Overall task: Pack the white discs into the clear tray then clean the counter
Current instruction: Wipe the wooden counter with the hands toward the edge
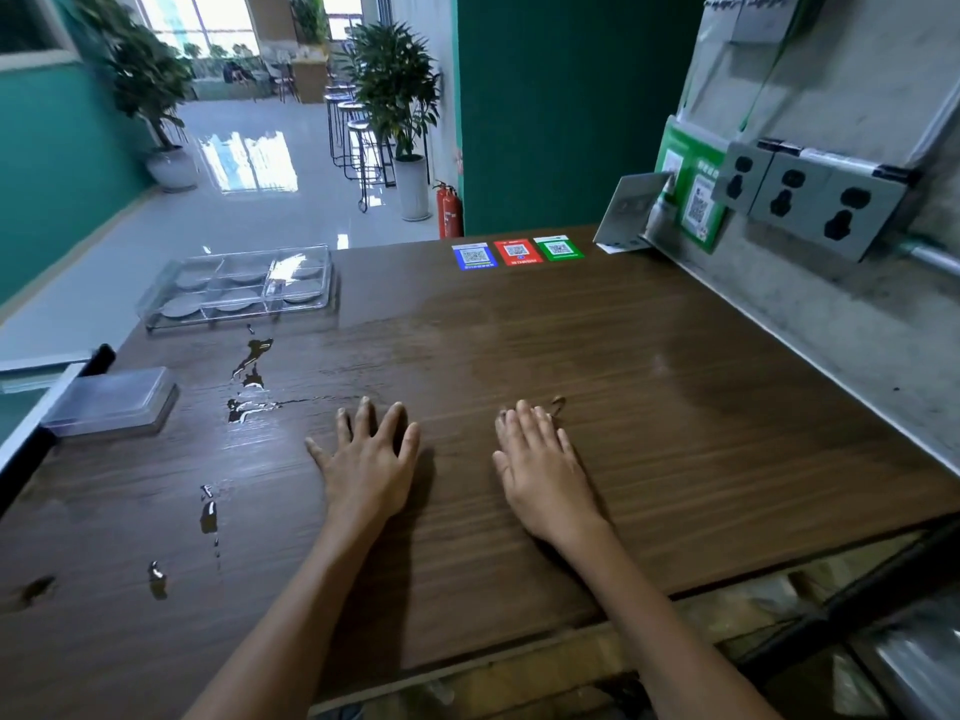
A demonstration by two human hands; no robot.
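From the head camera, both hands lie flat on the brown desk (597, 356), palms down and holding nothing: the left hand (366, 462) has its fingers spread wide, the right hand (540, 467) keeps its fingers closer together, and a small curl of something sits on the wood just past its fingertips; I cannot tell what it is. The clear tray (236, 288) stands well ahead of the left hand and off to its outer side, near the far edge of the desk, and the white discs (235, 299) already lie in its compartments, so the packing looks done to me and the wiping is what remains. The trouble, as I see it, is the spilled liquid (249, 379): a shiny trail of puddles runs from just in front of the tray back past the outer side of the left hand towards the near edge. No cloth shows anywhere, so a bare-handed swipe would likely only smear it wider. A sweep pushed forward could run the wet under the tray or nudge the tray off the far edge, discs and all. The clear lidded box (111, 402), further out beyond the left hand, sits close to the puddles too and could get splashed or knocked sideways.
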